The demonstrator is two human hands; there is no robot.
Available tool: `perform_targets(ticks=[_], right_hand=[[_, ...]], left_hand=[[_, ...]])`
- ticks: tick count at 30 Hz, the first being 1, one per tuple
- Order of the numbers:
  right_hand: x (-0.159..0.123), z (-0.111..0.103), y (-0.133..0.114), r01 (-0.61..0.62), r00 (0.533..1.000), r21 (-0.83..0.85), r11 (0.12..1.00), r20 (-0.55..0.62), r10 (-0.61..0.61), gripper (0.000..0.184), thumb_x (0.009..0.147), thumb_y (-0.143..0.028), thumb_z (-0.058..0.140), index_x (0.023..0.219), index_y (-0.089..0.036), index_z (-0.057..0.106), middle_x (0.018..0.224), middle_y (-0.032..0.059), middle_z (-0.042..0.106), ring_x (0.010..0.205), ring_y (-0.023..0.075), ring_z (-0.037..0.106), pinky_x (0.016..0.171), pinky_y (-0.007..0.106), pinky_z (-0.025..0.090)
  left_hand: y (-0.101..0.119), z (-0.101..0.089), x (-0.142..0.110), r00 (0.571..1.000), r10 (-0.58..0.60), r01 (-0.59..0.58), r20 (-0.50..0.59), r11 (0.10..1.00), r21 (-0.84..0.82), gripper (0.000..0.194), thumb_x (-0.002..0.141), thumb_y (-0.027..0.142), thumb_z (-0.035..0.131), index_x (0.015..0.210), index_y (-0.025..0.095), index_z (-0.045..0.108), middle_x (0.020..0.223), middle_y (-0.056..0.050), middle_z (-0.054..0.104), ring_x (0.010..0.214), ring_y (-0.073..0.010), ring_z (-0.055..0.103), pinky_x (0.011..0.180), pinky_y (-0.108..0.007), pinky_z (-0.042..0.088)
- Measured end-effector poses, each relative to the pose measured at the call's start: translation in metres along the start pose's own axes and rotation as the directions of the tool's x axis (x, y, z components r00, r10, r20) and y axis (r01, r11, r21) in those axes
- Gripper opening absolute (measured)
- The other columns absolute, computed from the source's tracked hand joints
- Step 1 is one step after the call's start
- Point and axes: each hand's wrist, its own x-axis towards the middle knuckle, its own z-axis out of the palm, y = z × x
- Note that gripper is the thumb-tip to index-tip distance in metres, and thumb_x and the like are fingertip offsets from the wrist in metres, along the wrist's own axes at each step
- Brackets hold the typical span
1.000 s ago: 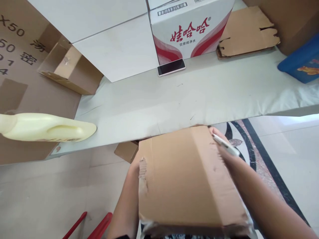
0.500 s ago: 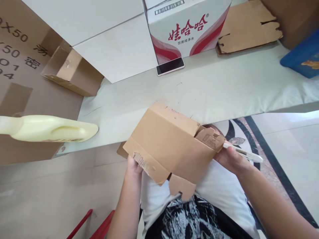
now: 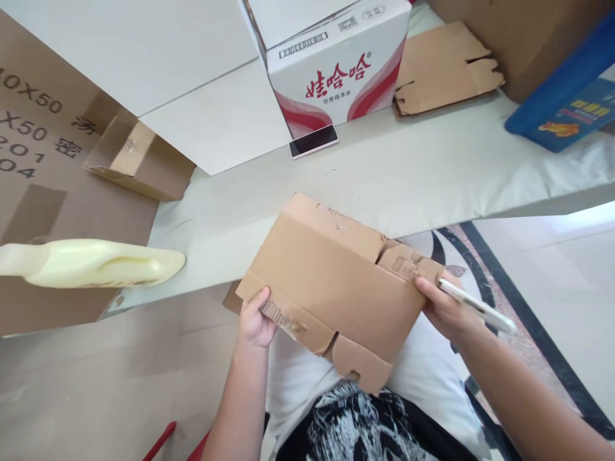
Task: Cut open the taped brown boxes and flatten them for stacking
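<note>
Cardboard [image 3: 331, 275] partly hides left hand [image 3: 256, 325] and right hand [image 3: 449, 317] holding it.

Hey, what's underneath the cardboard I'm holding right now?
White clothing shows past the near edge of the cardboard, and the pale table cover past the far edge. Whatever lies directly beneath is hidden.

Set on the wearer's head, looking forward and steeply down past the black-and-white shirt [image 3: 369, 426] at bottom centre. Near enough to fill the lower middle with cardboard [image 3: 331, 282], left hand [image 3: 257, 320] and right hand [image 3: 444, 310], yet wide enough to reach across the table [image 3: 398, 182] to the red-lettered carton [image 3: 339, 89] at the top.
</note>
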Motion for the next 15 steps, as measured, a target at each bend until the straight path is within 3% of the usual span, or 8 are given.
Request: perform_targets(ticks=[2, 4, 7, 9, 11, 13, 15], right_hand=[[-0.01, -0.004, 0.0, -0.094, 0.994, 0.182, 0.979, 0.066, 0.083, 0.053, 0.082, -0.06, 0.076, 0.125, -0.03, 0.069, 0.106, 0.0092, 0.081, 0.103, 0.033, 0.077, 0.092, 0.051, 0.064], [-0.021, -0.003, 0.001, -0.128, 0.99, 0.209, 0.969, 0.084, 0.113, 0.057, 0.078, -0.062, 0.079, 0.124, -0.03, 0.068, 0.098, 0.0084, 0.08, 0.099, 0.0322, 0.077, 0.09, 0.05, 0.064], [-0.033, 0.0, -0.002, -0.121, 0.992, 0.168, 0.978, 0.055, 0.113, 0.045, 0.073, -0.063, 0.083, 0.098, -0.027, 0.071, 0.07, 0.0037, 0.07, 0.064, 0.023, 0.067, 0.059, 0.038, 0.061], [-0.034, -0.003, -0.011, -0.13, 0.988, 0.192, 0.973, -0.054, 0.143, 0.044, 0.067, -0.06, 0.089, 0.078, -0.024, 0.065, 0.056, -0.0008, 0.058, 0.044, 0.0129, 0.049, 0.039, 0.027, 0.043], [-0.03, -0.011, -0.025, -0.122, 0.97, 0.24, 0.963, -0.176, 0.166, 0.051, 0.062, -0.059, 0.093, 0.069, -0.022, 0.058, 0.049, -0.0053, 0.046, 0.037, 0.0059, 0.034, 0.033, 0.02, 0.028], [-0.018, -0.022, -0.041, -0.036, 0.941, 0.292, 0.956, -0.313, 0.132, 0.053, 0.056, -0.057, 0.095, 0.071, -0.023, 0.057, 0.051, -0.0083, 0.043, 0.037, 0.0028, 0.027, 0.031, 0.017, 0.022], [0.0, -0.033, -0.057, 0.132, 0.87, 0.31, 0.941, -0.492, 0.04, 0.052, 0.051, -0.046, 0.097, 0.078, -0.024, 0.059, 0.057, -0.0093, 0.048, 0.04, 0.0029, 0.03, 0.03, 0.015, 0.024]], left_hand=[[-0.003, 0.02, 0.003, 0.998, -0.019, 0.021, 0.058, 0.999, -0.041, 0.028, 0.068, 0.014, 0.085, 0.095, 0.019, 0.08, 0.096, -0.006, 0.085, 0.086, -0.0234, 0.081, 0.097, -0.04, 0.065], [-0.004, 0.035, 0.006, 0.991, -0.027, 0.034, 0.132, 0.998, -0.053, 0.025, 0.072, 0.015, 0.084, 0.096, 0.019, 0.08, 0.096, -0.007, 0.085, 0.089, -0.0248, 0.081, 0.102, -0.044, 0.064], [-0.006, 0.046, 0.009, 0.983, -0.053, 0.062, 0.174, 0.997, -0.049, 0.027, 0.074, 0.017, 0.084, 0.101, 0.019, 0.079, 0.1, -0.007, 0.084, 0.094, -0.0262, 0.081, 0.104, -0.046, 0.062], [-0.005, 0.048, 0.01, 0.979, -0.083, 0.094, 0.184, 0.994, -0.052, 0.028, 0.076, 0.019, 0.083, 0.104, 0.02, 0.079, 0.101, -0.006, 0.084, 0.097, -0.0257, 0.08, 0.102, -0.045, 0.063], [-0.003, 0.044, 0.011, 0.961, -0.116, 0.133, 0.253, 0.99, -0.052, 0.029, 0.077, 0.023, 0.083, 0.106, 0.021, 0.078, 0.1, -0.005, 0.084, 0.097, -0.0252, 0.08, 0.095, -0.041, 0.065], [-0.002, 0.037, 0.013, 0.926, -0.144, 0.168, 0.349, 0.985, -0.04, 0.03, 0.079, 0.031, 0.082, 0.107, 0.023, 0.078, 0.102, -0.005, 0.084, 0.095, -0.0257, 0.081, 0.088, -0.04, 0.066], [-0.002, 0.028, 0.016, 0.9, -0.167, 0.189, 0.403, 0.982, -0.016, 0.029, 0.081, 0.035, 0.08, 0.106, 0.022, 0.078, 0.102, -0.008, 0.083, 0.091, -0.0261, 0.081, 0.086, -0.042, 0.065]])
